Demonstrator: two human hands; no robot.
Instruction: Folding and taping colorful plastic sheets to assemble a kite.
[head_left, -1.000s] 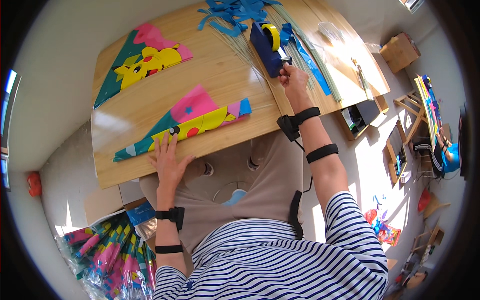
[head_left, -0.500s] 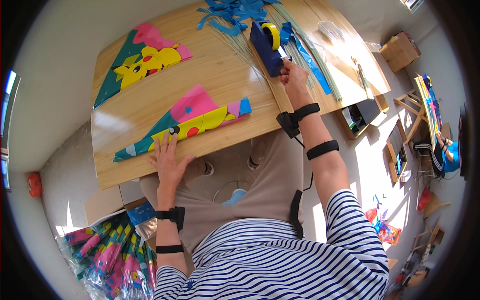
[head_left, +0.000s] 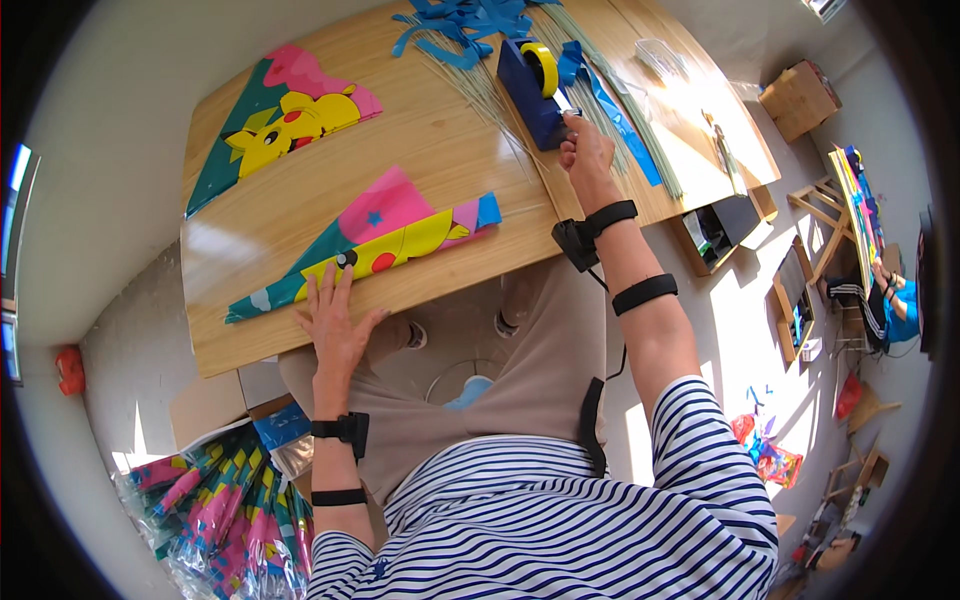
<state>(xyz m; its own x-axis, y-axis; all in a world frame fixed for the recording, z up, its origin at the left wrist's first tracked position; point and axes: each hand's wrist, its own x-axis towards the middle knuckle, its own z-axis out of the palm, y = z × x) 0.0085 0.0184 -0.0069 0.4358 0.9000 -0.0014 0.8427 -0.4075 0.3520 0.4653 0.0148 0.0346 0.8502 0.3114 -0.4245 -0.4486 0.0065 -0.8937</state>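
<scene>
My left hand lies with fingers spread on the near edge of a folded printed sheet, pink, green and yellow with a cartoon figure. This sheet looks like a kite sail, and a blue patch sits at its right end. My right hand is closed at the cutting end of a dark blue tape dispenser, its fingers pinching the end of the clear tape. The yellow-cored tape roll sits in the dispenser.
Another printed sheet lies at the table's far left. Blue ribbons and thin rods are at the back. An open box hangs by the right edge. Bagged kites lie at lower left. Another person sits far right.
Almost nothing differs. My right hand has shifted very slightly at the dispenser's cutting end; my left hand stays on the folded sheet.
</scene>
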